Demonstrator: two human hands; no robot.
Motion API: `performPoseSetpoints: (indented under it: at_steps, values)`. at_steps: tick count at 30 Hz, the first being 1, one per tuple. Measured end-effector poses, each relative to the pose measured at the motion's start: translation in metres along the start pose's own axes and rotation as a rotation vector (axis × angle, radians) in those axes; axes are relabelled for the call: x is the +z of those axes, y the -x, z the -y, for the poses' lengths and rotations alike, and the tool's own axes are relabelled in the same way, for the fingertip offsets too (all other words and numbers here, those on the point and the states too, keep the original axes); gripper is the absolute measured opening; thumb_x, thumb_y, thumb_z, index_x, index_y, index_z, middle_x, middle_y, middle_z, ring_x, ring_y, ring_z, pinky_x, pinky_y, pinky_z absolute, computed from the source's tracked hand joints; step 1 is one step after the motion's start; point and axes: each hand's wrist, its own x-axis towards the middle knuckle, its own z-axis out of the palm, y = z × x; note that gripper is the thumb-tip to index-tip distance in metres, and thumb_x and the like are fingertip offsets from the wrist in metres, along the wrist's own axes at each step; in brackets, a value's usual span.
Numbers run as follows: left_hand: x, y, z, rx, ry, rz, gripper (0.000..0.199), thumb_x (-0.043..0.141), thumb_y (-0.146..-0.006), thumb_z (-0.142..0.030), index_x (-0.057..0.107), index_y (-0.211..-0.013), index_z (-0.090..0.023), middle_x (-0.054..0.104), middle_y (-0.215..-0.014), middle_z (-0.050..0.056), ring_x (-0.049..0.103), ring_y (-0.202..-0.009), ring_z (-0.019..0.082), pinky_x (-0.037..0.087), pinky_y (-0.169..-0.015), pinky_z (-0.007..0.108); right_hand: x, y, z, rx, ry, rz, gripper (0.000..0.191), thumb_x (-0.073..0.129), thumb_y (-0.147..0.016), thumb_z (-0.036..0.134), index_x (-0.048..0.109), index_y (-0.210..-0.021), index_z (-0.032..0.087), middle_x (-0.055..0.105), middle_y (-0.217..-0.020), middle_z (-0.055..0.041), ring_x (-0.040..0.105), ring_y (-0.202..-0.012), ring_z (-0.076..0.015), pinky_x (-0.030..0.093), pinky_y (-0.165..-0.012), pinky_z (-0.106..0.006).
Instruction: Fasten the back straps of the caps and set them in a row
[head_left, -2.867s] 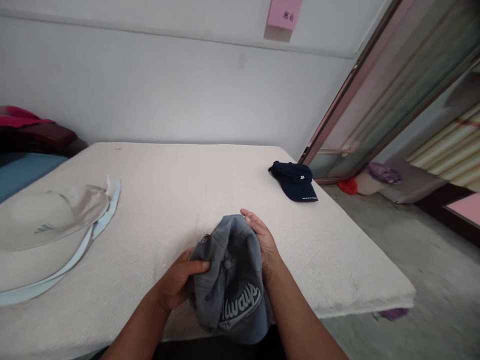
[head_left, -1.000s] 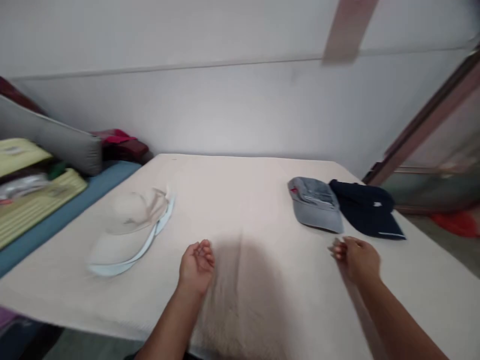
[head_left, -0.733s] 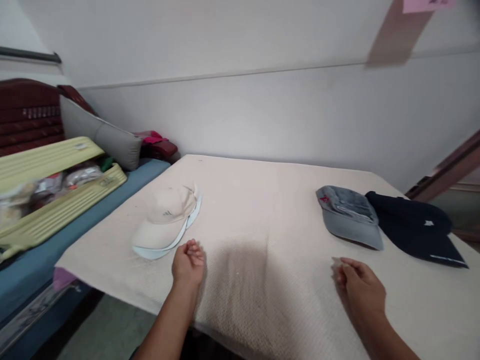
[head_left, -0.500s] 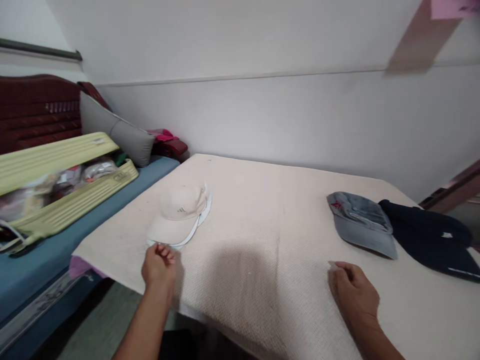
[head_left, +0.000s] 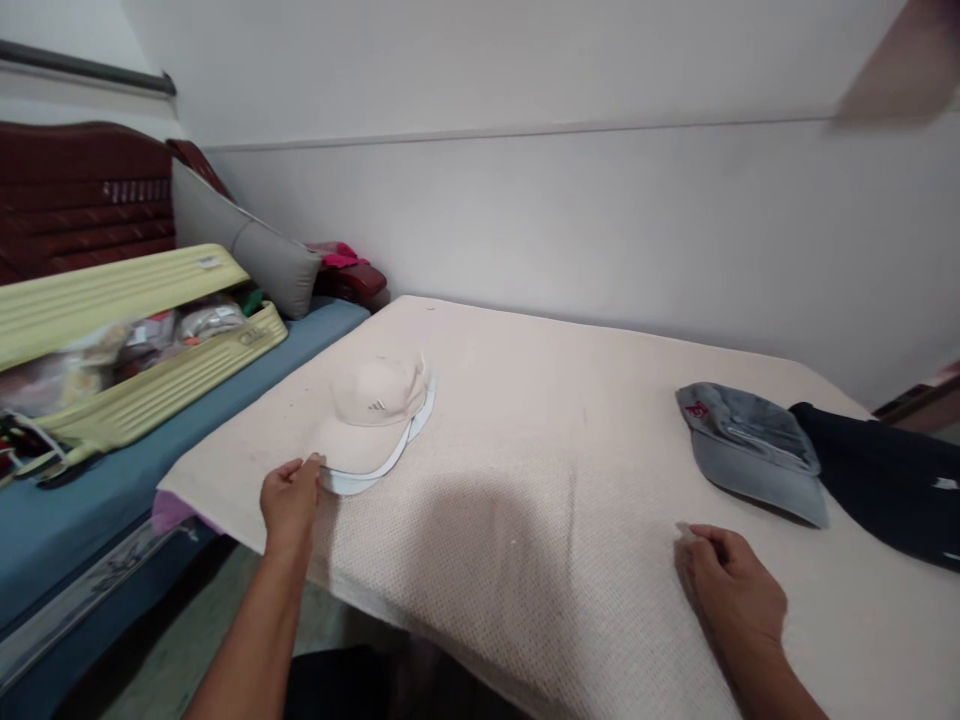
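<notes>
A cream baseball cap (head_left: 375, 395) with a small dark logo lies on the bed's left part, on top of a pale blue-white cap (head_left: 356, 486) whose brim edge shows beneath it. The thumb and forefinger of my left hand (head_left: 291, 505) are pinched at the left corner of the cream brim. My right hand (head_left: 739, 585) hovers over or rests on the cover, its fingers curled in, with no object visible in them. Beyond it sit a faded grey-blue cap (head_left: 750, 445) with a red emblem and a dark navy cap (head_left: 889, 480), partly cut off by the frame.
A cream textured cover (head_left: 517, 400) spreads over the bed against a white wall (head_left: 540, 220). At left, on a blue surface (head_left: 142, 470), stand an open yellow case (head_left: 150, 425) with bagged items and a grey pillow (head_left: 255, 250).
My left hand has moved left along the brim to its corner, and more of the lower pale brim shows. My right hand keeps nearly the same place. The view has shifted slightly.
</notes>
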Motion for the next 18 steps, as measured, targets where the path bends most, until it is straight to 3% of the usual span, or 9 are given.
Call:
performPoseSetpoints:
  at_steps: [4, 9, 14, 18]
  values:
    - [0.002, 0.000, -0.002, 0.034, -0.046, -0.014, 0.032, 0.078, -0.058, -0.018, 0.061, -0.084, -0.012, 0.056, -0.057, -0.004, 0.052, -0.046, 0.010, 0.033, -0.038, 0.018, 0.000, 0.001, 0.000, -0.019, 0.006, -0.003, 0.029, 0.050, -0.074, 0.039, 0.064, -0.092, 0.021, 0.068, -0.082, -0.0064, 0.059, -0.071, -0.0251, 0.040, -0.068, -0.036]
    - [0.010, 0.003, -0.006, -0.009, 0.045, -0.010, 0.020, 0.073, -0.063, -0.021, 0.059, -0.074, -0.013, 0.058, -0.056, -0.002, 0.049, -0.043, 0.008, 0.032, -0.035, 0.017, 0.000, 0.003, 0.003, -0.028, -0.025, -0.006, 0.030, 0.051, -0.073, 0.039, 0.064, -0.091, 0.019, 0.068, -0.083, -0.0071, 0.060, -0.072, -0.0251, 0.041, -0.069, -0.036]
    - [0.032, 0.011, -0.013, -0.135, 0.219, 0.128, 0.017, 0.071, -0.064, -0.013, 0.055, -0.063, -0.013, 0.055, -0.051, -0.003, 0.049, -0.041, 0.008, 0.030, -0.031, 0.015, -0.001, 0.004, 0.007, -0.021, -0.015, -0.014, 0.030, 0.050, -0.072, 0.039, 0.065, -0.089, 0.019, 0.069, -0.081, -0.0077, 0.060, -0.070, -0.0254, 0.041, -0.067, -0.036]
    - [0.053, 0.032, -0.019, -0.246, 0.401, 0.256, 0.011, 0.058, -0.074, -0.005, 0.055, -0.068, -0.014, 0.054, -0.053, -0.005, 0.051, -0.045, 0.005, 0.041, -0.039, 0.013, 0.000, 0.001, 0.003, -0.031, -0.014, -0.012, 0.029, 0.050, -0.072, 0.039, 0.065, -0.089, 0.020, 0.069, -0.081, -0.0065, 0.060, -0.071, -0.0248, 0.041, -0.066, -0.035]
